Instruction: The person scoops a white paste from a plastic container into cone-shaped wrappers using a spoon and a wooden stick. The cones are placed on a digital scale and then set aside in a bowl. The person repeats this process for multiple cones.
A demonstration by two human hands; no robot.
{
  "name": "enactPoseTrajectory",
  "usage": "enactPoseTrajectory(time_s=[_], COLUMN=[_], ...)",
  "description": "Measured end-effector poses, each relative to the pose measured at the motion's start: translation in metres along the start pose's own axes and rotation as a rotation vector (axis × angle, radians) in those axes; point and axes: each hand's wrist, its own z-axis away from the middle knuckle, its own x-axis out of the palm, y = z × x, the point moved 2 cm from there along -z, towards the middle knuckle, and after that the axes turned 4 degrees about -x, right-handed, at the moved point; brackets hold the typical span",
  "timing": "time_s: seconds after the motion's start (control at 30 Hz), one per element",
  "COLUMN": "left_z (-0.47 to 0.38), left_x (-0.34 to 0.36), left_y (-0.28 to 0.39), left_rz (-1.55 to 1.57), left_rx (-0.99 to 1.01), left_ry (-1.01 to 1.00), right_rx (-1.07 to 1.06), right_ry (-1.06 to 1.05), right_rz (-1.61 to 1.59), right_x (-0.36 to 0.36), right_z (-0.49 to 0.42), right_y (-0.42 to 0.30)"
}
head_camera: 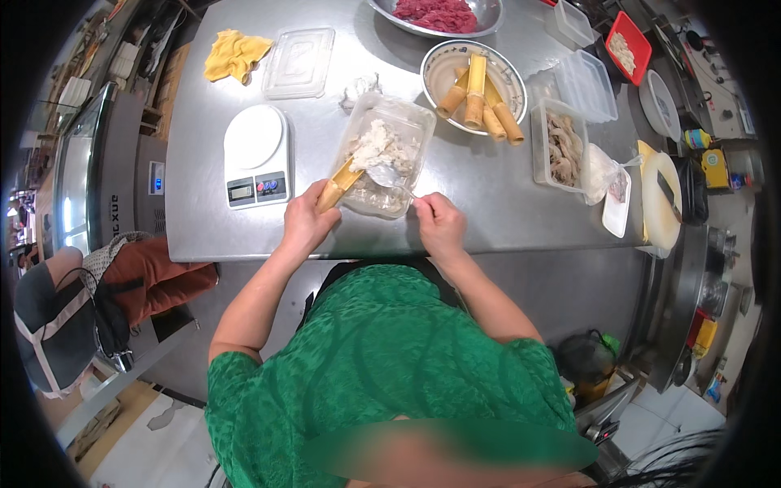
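Note:
My left hand (309,218) grips a split bamboo tube (339,185), its hollow face up and its far end over a clear plastic tub (421,131). Pale, sticky minced paste (376,143) is heaped in the tub and lies against the bamboo's tip. In my right hand (442,221) is the handle of a metal spoon (384,175), whose bowl rests at the paste beside the bamboo. Right of the tub, several more bamboo tubes (475,100) lean in a patterned bowl (516,67).
A white digital scale (255,137) stands left on the steel table (341,238). Behind are a yellow cloth (235,56), a clear lid (299,61) and a steel bowl of red meat (434,15). At right sit a shrimp tub (564,146) and a knife (666,190) on a round board (659,219).

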Motion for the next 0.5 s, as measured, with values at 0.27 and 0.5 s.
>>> enactPoseTrajectory(time_s=[0.27,0.5], left_z=[0.005,-0.002], left_x=[-0.007,-0.019], left_y=[0.025,0.037], left_rz=[-0.154,-0.348], left_rx=[0.147,0.169], left_ry=[0.067,0.032], right_rx=[-0.134,-0.421], right_ry=[0.14,-0.027], right_rz=[0.111,0.268], right_x=[-0.026,-0.011], right_z=[-0.032,-0.026], right_y=[-0.015,-0.028])
